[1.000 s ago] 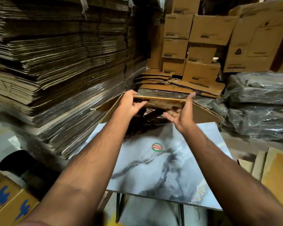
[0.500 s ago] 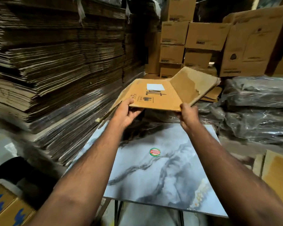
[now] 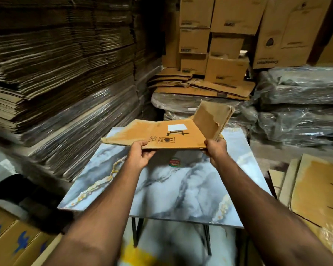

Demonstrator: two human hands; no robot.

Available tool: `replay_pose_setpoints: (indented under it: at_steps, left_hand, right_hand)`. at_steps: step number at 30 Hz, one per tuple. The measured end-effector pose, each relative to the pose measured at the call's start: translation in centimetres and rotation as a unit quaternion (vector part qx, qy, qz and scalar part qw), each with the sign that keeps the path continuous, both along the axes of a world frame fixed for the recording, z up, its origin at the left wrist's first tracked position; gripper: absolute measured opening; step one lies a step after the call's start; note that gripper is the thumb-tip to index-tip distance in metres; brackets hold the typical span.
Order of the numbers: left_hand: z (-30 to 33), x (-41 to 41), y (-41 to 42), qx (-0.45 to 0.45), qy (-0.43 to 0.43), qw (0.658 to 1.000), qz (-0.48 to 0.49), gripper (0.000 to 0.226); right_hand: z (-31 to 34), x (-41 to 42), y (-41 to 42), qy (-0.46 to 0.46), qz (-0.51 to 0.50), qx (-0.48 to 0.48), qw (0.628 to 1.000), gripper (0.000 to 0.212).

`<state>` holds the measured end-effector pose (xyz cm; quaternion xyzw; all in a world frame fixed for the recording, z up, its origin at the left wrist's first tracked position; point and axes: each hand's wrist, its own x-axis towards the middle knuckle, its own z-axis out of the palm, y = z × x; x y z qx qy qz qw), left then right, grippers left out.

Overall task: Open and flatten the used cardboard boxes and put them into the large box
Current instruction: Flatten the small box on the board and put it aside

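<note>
I am watching both hands holding the flattened cardboard box at mid-frame, above the marble-patterned table. The left hand is pinching its near edge; the right hand is gripping the near right corner, below a raised torn flap.

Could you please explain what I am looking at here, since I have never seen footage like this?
There is no machine here: a person wears a camera on the head, looking forward and down, so you see their own two arms. The left hand and right hand each grip the near edge of a flattened box, holding it above a marble-patterned table. One torn flap of the box stands up at the right. A round sticker sits on the table. Around it are stacks of flat cardboard, piled boxes and plastic-wrapped bundles.
</note>
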<state>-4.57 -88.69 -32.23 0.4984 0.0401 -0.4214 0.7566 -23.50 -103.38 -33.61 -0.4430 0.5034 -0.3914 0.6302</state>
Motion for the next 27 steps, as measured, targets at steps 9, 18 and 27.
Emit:
replay_pose_setpoints:
  at_steps: [9,18,27]
  left_hand:
    - [-1.7,-1.7,0.8,0.119,-0.21,0.965,-0.1,0.05]
    - [-2.1,-3.5,1.8,0.128,-0.222,0.961,-0.104,0.038]
    - [1.5,-2.0,0.3,0.021,-0.268,0.959,-0.091,0.036]
  right_hand:
    - [-1.3,-3.0,0.2,-0.097,0.018,0.101,0.99,0.021]
    - [-2.0,-4.5,0.4,0.029,0.066,-0.015,0.997,0.042]
    - [1.6,-5.1,0.3,0.047,0.018,-0.17,0.984,0.032]
